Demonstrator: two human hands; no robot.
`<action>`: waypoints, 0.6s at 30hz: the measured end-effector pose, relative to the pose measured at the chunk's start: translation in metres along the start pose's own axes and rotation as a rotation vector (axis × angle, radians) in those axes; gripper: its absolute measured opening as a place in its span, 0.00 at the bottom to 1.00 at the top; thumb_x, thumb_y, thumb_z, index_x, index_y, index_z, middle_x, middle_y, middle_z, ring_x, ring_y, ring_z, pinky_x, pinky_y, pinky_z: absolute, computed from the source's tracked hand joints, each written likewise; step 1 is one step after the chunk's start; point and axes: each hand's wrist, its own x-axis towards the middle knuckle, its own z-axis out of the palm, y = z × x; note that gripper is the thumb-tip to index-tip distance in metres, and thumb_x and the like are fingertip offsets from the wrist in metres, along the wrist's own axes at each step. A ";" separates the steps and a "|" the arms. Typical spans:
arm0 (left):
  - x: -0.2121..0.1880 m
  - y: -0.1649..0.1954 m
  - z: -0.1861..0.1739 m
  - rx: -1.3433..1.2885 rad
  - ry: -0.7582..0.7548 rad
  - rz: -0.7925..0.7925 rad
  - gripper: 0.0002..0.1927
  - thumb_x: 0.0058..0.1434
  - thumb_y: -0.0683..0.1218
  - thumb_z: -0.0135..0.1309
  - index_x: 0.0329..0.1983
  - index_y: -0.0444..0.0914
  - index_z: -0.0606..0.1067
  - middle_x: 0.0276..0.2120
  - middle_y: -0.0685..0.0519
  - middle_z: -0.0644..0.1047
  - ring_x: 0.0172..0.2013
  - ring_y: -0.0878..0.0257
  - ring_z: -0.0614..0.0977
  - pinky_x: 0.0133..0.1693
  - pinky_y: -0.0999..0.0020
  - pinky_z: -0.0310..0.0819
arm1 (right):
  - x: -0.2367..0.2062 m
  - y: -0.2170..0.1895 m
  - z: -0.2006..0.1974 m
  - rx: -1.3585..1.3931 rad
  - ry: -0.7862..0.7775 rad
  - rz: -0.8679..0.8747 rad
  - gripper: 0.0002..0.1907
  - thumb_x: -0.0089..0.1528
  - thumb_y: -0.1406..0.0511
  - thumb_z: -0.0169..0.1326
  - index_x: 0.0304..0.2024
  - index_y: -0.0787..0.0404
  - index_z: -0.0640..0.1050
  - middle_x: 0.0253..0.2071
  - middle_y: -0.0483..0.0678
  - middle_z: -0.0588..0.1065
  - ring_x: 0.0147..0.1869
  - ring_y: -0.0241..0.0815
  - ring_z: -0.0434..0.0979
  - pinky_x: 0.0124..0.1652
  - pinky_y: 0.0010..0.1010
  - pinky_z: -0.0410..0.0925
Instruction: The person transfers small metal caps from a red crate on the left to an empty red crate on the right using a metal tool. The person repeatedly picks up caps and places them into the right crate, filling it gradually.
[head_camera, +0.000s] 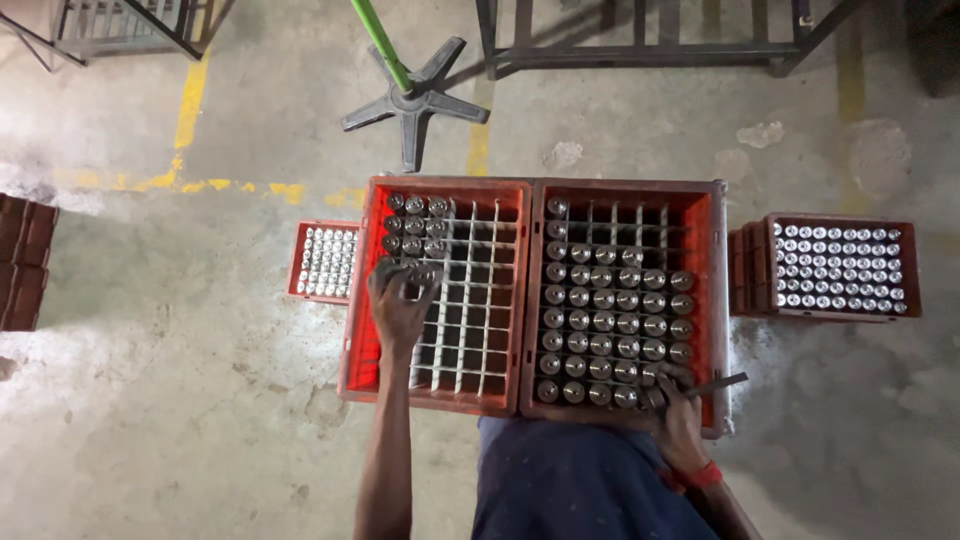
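Nearest the viewer, the right hand (678, 415) rests on the near right corner of the red plastic divided crate on the right (706, 260). It grips a slim dark metal tool (722, 383), whose long axis runs out to the right and slightly away. Its fingers lie against the nearest row of silver-capped round bottles (600, 330). These bottles stand upright and fill most cells beyond and to the left of that hand.

The left hand (400, 300) reaches further forward over the adjoining red plastic divided crate on the left (358, 330). Its fingers are curled around silver-capped bottles (412, 272), the exact count not discernible. A small cluster of like bottles (412, 222) occupies the cells just beyond this hand. The white grid cells to its right and nearer the viewer stand vacant.

The two crates touch side by side. The full crate lies wholly to the right of the left hand, and the right hand is the nearer to it.

Further out, a smaller red tray of capped bottles (322, 262) sits left of the left hand. A red crate of capped bottles (842, 268) stands well right of the right hand. Beyond lie a dark star-shaped chair base (415, 103) and the stained concrete floor (180, 380).
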 end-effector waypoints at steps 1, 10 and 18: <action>-0.006 0.005 -0.004 -0.201 0.031 -0.093 0.24 0.49 0.50 0.73 0.46 0.38 0.77 0.52 0.48 0.75 0.56 0.52 0.74 0.54 0.53 0.73 | 0.001 -0.001 0.007 0.439 0.062 0.304 0.17 0.62 0.71 0.57 0.54 0.68 0.75 0.51 0.60 0.73 0.53 0.54 0.74 0.45 0.40 0.72; -0.123 0.134 0.064 -0.486 -0.549 -0.644 0.18 0.53 0.44 0.66 0.46 0.34 0.77 0.30 0.43 0.82 0.30 0.54 0.86 0.31 0.57 0.78 | 0.022 -0.026 0.040 0.092 -0.097 -0.099 0.18 0.58 0.73 0.57 0.52 0.66 0.77 0.51 0.58 0.72 0.49 0.52 0.71 0.42 0.37 0.69; -0.177 0.198 0.075 -0.411 -0.770 -0.234 0.16 0.56 0.47 0.64 0.46 0.35 0.79 0.32 0.39 0.82 0.35 0.41 0.85 0.36 0.48 0.78 | 0.032 -0.043 0.047 0.810 -0.121 0.384 0.11 0.67 0.71 0.57 0.51 0.68 0.77 0.44 0.52 0.76 0.43 0.41 0.78 0.41 0.32 0.73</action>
